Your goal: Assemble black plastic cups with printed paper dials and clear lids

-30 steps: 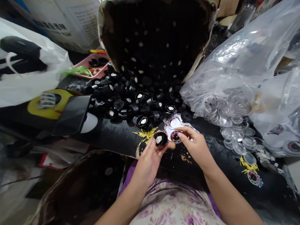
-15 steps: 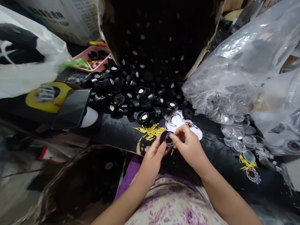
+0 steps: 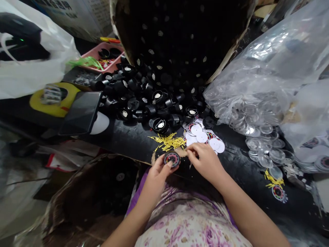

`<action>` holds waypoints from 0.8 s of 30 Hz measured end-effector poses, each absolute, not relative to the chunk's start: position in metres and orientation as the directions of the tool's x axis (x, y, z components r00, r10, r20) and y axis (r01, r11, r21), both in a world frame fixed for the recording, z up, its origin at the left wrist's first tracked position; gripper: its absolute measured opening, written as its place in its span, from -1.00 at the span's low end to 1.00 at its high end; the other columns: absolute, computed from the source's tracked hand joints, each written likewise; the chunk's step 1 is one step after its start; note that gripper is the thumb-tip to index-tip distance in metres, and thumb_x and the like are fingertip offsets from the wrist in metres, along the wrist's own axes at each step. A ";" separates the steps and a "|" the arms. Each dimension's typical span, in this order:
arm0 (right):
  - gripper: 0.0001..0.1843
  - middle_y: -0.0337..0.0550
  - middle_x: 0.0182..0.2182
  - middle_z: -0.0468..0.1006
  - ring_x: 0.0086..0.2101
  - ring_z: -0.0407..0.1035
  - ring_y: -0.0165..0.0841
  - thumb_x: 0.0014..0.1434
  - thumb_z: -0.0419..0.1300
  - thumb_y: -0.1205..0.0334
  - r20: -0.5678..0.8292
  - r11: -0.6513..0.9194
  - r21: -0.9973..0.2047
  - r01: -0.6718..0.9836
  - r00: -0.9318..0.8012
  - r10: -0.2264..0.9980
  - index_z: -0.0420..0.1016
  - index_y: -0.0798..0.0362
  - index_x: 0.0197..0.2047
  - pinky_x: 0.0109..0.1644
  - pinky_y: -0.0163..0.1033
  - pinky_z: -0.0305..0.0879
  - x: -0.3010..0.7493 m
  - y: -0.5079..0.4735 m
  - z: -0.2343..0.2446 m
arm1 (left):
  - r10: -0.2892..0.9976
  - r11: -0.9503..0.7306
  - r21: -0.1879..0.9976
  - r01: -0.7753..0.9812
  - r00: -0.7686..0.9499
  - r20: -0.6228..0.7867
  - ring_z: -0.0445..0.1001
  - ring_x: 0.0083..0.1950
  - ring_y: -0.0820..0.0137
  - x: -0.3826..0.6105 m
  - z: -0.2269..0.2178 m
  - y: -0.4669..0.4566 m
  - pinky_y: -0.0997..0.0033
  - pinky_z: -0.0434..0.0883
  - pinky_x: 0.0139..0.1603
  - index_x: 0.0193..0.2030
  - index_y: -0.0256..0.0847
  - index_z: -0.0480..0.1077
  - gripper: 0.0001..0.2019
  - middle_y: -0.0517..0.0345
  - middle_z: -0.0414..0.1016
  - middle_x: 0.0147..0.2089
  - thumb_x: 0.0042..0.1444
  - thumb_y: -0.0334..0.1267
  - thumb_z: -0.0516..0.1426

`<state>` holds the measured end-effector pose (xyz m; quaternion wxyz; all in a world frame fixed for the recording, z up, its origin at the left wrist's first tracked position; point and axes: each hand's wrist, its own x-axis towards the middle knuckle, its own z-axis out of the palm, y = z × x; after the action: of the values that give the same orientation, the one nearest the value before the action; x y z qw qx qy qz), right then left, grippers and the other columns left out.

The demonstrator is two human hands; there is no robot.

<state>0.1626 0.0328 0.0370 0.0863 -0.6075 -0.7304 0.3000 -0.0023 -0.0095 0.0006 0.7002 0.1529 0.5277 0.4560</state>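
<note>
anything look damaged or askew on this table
Yes: the black tabletop has a pale brown patch between the yellow pieces and the right hand, where its surface looks worn away. The dark phone-like slab also sits askew, seemingly propped on a white rounded thing.

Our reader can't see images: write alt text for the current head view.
The left hand holds a dial-faced black cup; the right hand, its grip unclear, is near thin yellow pieces and white discs. Behind these lie many other black cups, with clear discs at right.
</note>
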 end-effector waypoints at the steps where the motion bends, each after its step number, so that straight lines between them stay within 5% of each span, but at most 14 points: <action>1: -0.87 -0.09 -0.29 0.57 -0.22 0.41 -0.22 0.26 0.07 0.31 -0.221 0.106 -0.433 0.895 -0.219 0.950 0.46 0.05 -0.24 -0.09 -0.10 0.21 0.158 0.039 0.034 | 0.802 0.520 0.697 -0.494 -0.001 -0.598 0.55 -0.04 0.28 -0.004 0.001 -0.009 0.30 0.48 0.05 -0.10 -0.19 0.51 -0.73 0.08 0.59 -0.07 0.03 -0.21 0.29; 6: -0.86 0.13 -0.28 0.55 -0.21 0.39 -0.06 0.21 0.08 0.35 -0.212 0.128 -0.321 0.938 -0.203 0.956 0.46 0.14 -0.32 -0.07 0.04 0.12 0.138 0.058 0.021 | 0.793 0.479 0.649 -0.591 -0.028 -0.609 0.54 0.04 0.22 -0.005 0.006 -0.005 0.20 0.46 0.10 -0.01 -0.19 0.45 -0.68 0.01 0.56 0.03 0.07 -0.22 0.26; 13: -0.96 -0.21 -0.32 0.53 -0.24 0.39 -0.32 0.20 0.18 0.29 -0.168 0.153 -0.535 0.831 -0.282 0.945 0.40 0.03 -0.31 -0.11 -0.20 0.20 0.145 0.048 0.032 | 0.718 0.565 0.354 -0.745 0.234 -0.655 0.58 0.01 0.18 -0.002 0.012 0.008 0.07 0.47 0.10 -0.08 -0.20 0.48 -0.82 0.01 0.61 -0.02 0.20 -0.26 0.14; 17: -0.98 -0.16 -0.27 0.50 -0.18 0.34 -0.28 0.20 0.16 0.31 -0.032 0.168 -0.704 0.691 -0.266 0.963 0.40 0.03 -0.29 -0.09 -0.18 0.21 0.153 0.039 0.040 | 0.770 0.483 0.410 -0.774 0.152 -0.619 0.58 0.01 0.21 0.003 0.016 0.010 0.12 0.40 0.21 -0.15 -0.27 0.51 -0.83 -0.04 0.64 -0.09 0.18 -0.27 0.16; 24: -0.89 -0.17 -0.34 0.45 -0.28 0.32 -0.29 0.23 0.16 0.27 -0.071 0.128 -0.650 0.749 -0.228 0.971 0.37 0.04 -0.36 -0.16 -0.17 0.16 0.153 0.033 0.052 | 0.846 0.399 0.570 -0.718 0.048 -0.531 0.52 0.11 0.18 0.007 0.025 0.003 0.14 0.39 0.21 -0.03 -0.20 0.45 -0.75 -0.04 0.60 0.01 0.16 -0.23 0.21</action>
<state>0.1531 0.0327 0.0515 0.1896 -0.5915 -0.7268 0.2930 0.0073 0.0034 0.0253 0.7200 0.0748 0.4254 0.5432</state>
